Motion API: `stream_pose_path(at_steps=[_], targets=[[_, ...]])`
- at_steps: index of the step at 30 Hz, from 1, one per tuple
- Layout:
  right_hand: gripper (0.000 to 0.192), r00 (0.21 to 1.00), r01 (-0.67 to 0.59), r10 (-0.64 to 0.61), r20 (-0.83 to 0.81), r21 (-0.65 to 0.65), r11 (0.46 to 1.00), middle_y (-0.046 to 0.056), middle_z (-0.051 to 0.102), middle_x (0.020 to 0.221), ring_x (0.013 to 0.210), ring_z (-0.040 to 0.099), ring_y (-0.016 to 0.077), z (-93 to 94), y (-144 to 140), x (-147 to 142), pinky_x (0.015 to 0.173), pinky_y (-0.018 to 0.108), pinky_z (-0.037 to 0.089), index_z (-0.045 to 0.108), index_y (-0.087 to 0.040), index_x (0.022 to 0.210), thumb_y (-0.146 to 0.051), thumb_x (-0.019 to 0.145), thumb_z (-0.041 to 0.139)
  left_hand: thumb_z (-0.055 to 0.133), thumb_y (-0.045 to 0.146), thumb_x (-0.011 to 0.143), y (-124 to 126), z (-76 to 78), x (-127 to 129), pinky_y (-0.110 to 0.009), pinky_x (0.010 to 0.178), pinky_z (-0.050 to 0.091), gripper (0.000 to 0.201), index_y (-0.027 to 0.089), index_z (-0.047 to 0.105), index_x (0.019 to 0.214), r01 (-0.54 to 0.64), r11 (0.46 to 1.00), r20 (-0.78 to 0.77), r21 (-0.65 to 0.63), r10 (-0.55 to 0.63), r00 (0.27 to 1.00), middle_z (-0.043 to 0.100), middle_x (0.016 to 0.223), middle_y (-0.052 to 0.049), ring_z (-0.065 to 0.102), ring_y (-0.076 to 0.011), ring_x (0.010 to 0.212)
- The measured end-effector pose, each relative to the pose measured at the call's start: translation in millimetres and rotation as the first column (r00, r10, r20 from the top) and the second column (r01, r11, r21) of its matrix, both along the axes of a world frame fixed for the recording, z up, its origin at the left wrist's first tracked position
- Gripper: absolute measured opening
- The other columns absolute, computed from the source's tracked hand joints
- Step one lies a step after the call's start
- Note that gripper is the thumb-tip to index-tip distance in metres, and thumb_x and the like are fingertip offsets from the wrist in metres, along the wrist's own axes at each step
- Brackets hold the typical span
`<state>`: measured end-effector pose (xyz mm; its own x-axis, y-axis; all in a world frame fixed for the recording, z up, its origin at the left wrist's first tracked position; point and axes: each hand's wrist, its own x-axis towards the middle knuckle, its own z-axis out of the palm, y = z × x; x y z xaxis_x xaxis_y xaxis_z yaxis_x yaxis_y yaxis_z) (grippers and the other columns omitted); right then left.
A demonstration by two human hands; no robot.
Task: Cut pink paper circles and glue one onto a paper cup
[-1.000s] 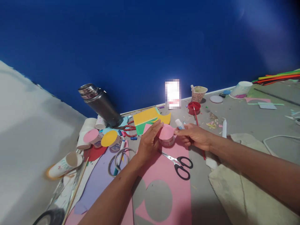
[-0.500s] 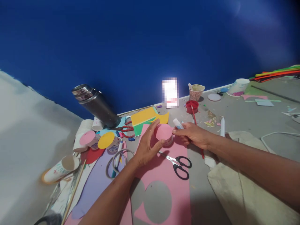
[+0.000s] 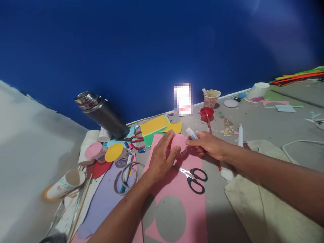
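Note:
A pink paper circle [image 3: 179, 141] lies over the top of a small paper cup [image 3: 182, 153], which stands on a pink sheet [image 3: 174, 184]. My left hand [image 3: 162, 153] is closed around the circle and cup, its thumb over the circle's near edge. In my right hand [image 3: 210, 145] is a white-capped glue stick [image 3: 191, 133]. That hand's thumb and fingertip are at the circle's right edge; whether they pinch it I cannot tell. Black-handled scissors [image 3: 191, 175] lie on the pink sheet just below the cup, beside round cut-outs.
To the left are cups with a pink disc [image 3: 93, 150] and a yellow disc [image 3: 113, 152], a steel flask [image 3: 106, 116] and a tape ring [image 3: 126, 179]. A red paint pot [image 3: 207, 115] with a brush stands behind, and a beige cloth [image 3: 263, 192] lies at right.
My left hand has shifted slightly right, and its thumb now lies over the circle's near edge. The right hand stays nearly where it was, glue stick still in it.

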<state>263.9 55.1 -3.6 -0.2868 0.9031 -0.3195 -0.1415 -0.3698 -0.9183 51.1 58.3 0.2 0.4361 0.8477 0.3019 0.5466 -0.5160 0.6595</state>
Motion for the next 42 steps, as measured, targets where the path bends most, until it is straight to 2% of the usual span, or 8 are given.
stream_pose_path(at_steps=[4, 7, 11, 13, 16, 20, 26, 42], targets=[[0.036, 1.0, 0.014, -0.014, 0.011, 0.003, 1.0, -0.01, 0.039, 0.05, 0.046, 0.03, 0.0065, 2.1, 0, -1, 0.044, 0.022, 0.022, 0.056, -0.019, 0.075, -0.04, 0.068, 0.084, 0.054, 0.041, 0.098, -2, 2.1, 2, -0.047, 0.119, 0.034, 0.049, 0.015, 0.057, 0.14, -0.027, 0.999, 0.044, -0.044, 0.029, 0.999, 0.055, 0.149, -0.017, 0.048, -0.0274, 0.141], [0.038, 0.999, 0.03, -0.03, 0.018, 0.012, 0.999, -0.01, 0.039, 0.051, 0.046, 0.03, 0.0062, 3.3, 0, -3, 0.045, 0.022, 0.022, 0.054, -0.019, 0.073, -0.04, 0.067, 0.085, 0.057, 0.041, 0.096, -3, 3.1, 5, -0.042, 0.112, 0.04, 0.045, 0.018, 0.06, 0.136, -0.082, 0.983, 0.195, -0.163, 0.113, 0.974, 0.062, 0.141, -0.014, 0.055, -0.0264, 0.133], [0.041, 0.999, 0.032, -0.033, 0.024, 0.018, 0.999, -0.01, 0.039, 0.05, 0.046, 0.03, 0.0061, 4.1, 1, -4, 0.044, 0.022, 0.021, 0.051, -0.02, 0.071, -0.042, 0.067, 0.085, 0.063, 0.04, 0.091, 4, 3.0, 7, -0.027, 0.079, 0.05, 0.027, 0.019, 0.071, 0.106, -0.159, 0.904, 0.409, -0.396, 0.329, 0.851, 0.072, 0.102, -0.005, 0.065, -0.018, 0.09], [0.042, 0.999, 0.026, -0.027, 0.026, 0.02, 0.999, -0.01, 0.039, 0.05, 0.046, 0.03, 0.0061, 4.1, 2, -5, 0.044, 0.023, 0.021, 0.05, -0.02, 0.07, -0.042, 0.067, 0.085, 0.065, 0.041, 0.088, 10, 2.1, 6, -0.024, 0.061, 0.043, 0.025, 0.017, 0.071, 0.085, -0.157, 0.861, 0.427, -0.484, 0.389, 0.816, 0.065, 0.076, 0.0, 0.056, -0.0127, 0.066], [0.042, 1.0, 0.017, -0.017, 0.024, 0.03, 0.999, -0.009, 0.04, 0.051, 0.046, 0.03, 0.0061, 3.5, 3, -5, 0.045, 0.023, 0.021, 0.05, -0.02, 0.07, -0.043, 0.068, 0.085, 0.069, 0.041, 0.081, 18, 0.2, 4, -0.022, 0.051, 0.032, 0.029, 0.017, 0.061, 0.066, -0.108, 0.815, 0.444, -0.569, 0.415, 0.794, 0.049, 0.058, 0.005, 0.041, -0.0089, 0.052], [0.041, 1.0, -0.004, 0.003, 0.013, 0.042, 0.999, -0.009, 0.04, 0.052, 0.047, 0.031, 0.0062, 0.8, 4, -5, 0.046, 0.023, 0.02, 0.05, -0.02, 0.069, -0.044, 0.071, 0.083, 0.074, 0.04, 0.072, 22, -1.7, 4, -0.022, 0.05, 0.028, 0.035, 0.018, 0.05, 0.057, -0.023, 0.766, 0.492, -0.642, 0.435, 0.754, 0.041, 0.052, 0.007, 0.035, -0.0072, 0.05], [0.038, 1.0, -0.025, 0.025, 0.004, 0.027, 0.999, -0.009, 0.04, 0.052, 0.046, 0.031, 0.0069, -2.0, 5, -5, 0.046, 0.024, 0.019, 0.048, -0.021, 0.072, -0.043, 0.074, 0.08, 0.077, 0.042, 0.069, 21, -1.2, 6, -0.021, 0.05, 0.033, 0.04, 0.019, 0.048, 0.057, 0.085, 0.701, 0.537, -0.708, 0.456, 0.71, 0.044, 0.05, 0.006, 0.04, -0.0076, 0.049], [0.042, 0.999, -0.025, 0.026, -0.029, 0.019, 0.999, -0.009, 0.039, 0.051, 0.046, 0.03, 0.0062, -1.4, 4, -2, 0.045, 0.024, 0.018, 0.047, -0.021, 0.069, -0.044, 0.072, 0.082, 0.082, 0.043, 0.067, 16, -0.1, 5, -0.021, 0.043, 0.039, 0.039, 0.019, 0.052, 0.061, 0.133, 0.659, 0.536, -0.74, 0.46, 0.708, 0.047, 0.048, 0.007, 0.045, -0.0085, 0.043]])
